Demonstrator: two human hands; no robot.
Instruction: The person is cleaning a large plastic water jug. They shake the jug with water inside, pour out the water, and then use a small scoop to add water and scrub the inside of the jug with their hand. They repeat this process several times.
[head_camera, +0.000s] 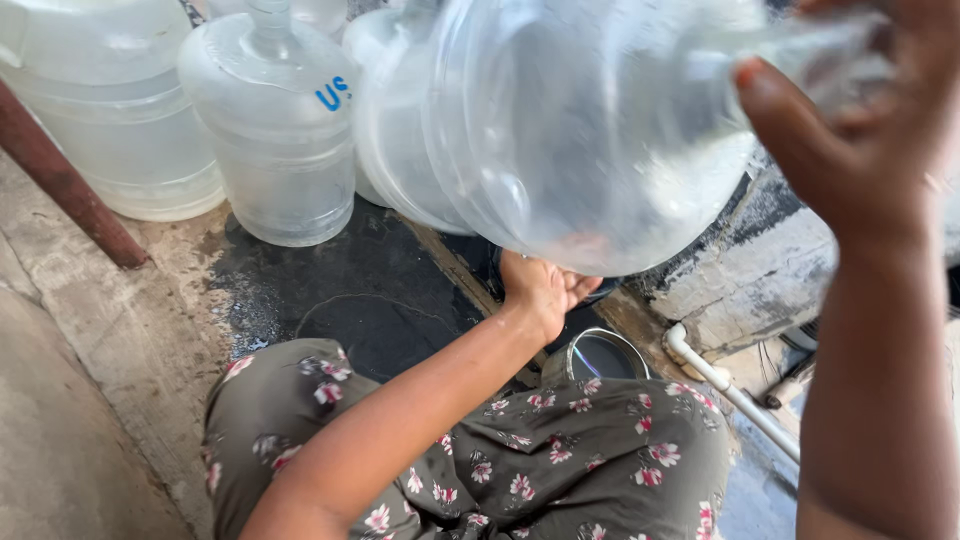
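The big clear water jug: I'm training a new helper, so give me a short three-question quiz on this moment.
1. True or false: the big clear jug stands upright on the floor.
2. Which hand props the jug from below? A left hand B right hand
3. Fill in: near the knees lies a round metal ____.

Key: 1 false, it is tipped and held up; 2 A; 3 bowl.

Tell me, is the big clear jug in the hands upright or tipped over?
Tipped: the big clear jug lies on its side, its base on the left hand and its neck end at the right hand.
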